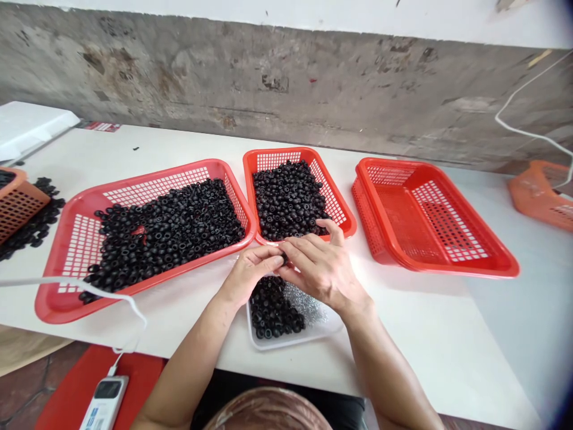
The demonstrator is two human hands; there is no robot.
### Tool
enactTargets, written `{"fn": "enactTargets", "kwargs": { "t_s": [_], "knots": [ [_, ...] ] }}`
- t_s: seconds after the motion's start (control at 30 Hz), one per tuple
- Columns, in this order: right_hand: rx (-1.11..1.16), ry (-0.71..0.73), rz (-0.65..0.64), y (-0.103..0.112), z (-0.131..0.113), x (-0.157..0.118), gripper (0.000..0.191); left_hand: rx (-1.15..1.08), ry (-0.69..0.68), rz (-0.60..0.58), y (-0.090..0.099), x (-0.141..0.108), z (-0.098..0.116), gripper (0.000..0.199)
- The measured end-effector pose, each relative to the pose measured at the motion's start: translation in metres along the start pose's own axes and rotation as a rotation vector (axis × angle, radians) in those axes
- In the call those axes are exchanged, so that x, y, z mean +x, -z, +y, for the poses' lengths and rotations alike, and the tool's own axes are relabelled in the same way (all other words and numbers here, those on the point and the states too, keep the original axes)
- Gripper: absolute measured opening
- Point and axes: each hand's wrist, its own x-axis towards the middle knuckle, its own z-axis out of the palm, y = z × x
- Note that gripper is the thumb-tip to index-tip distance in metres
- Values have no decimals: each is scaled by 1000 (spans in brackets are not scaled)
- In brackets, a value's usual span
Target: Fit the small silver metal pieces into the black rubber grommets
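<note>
My left hand [250, 269] and my right hand [320, 266] meet above a shallow translucent tray [277, 344]. Between their fingertips is a small black ring-shaped piece [285, 258], mostly covered by the fingers. Thumb and fingers of my left hand pinch it; my right fingers close on it from the other side, one finger raised. In the tray lie loose black ring-shaped pieces [273, 313] on the left and tiny shiny silver bits [311, 307] on the right. Just beyond my hands stands a red basket [349, 224] holding more black pieces.
A larger red basket [58, 301] of black pieces stands left, with red scraps inside. Stacked red baskets [492, 263] stand right, an orange one [541, 197] beyond. Another orange basket [22, 200] sits far left. A white cable [107, 292] runs to a power bank [105, 403].
</note>
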Motion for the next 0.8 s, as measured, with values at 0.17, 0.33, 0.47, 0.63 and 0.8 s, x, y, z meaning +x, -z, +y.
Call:
{"fn": "enactTargets", "kwargs": {
  "t_s": [0.17,0.33,0.47,0.63,0.8],
  "knots": [
    [38,29,-11,-1,2,-2,19,31,11,-24,2,-1,0,30],
    [64,80,-23,-7,5,-5,24,36,8,-17,2,1,-3,33],
    [94,123,-39,-8,7,-6,26,40,6,-37,2,1,-4,33],
    [203,124,48,-10,8,-7,17,28,10,-50,1,-1,-3,37],
    [318,76,154,-14,12,-8,22,-61,65,-121,0,-1,1,47]
  ]
}}
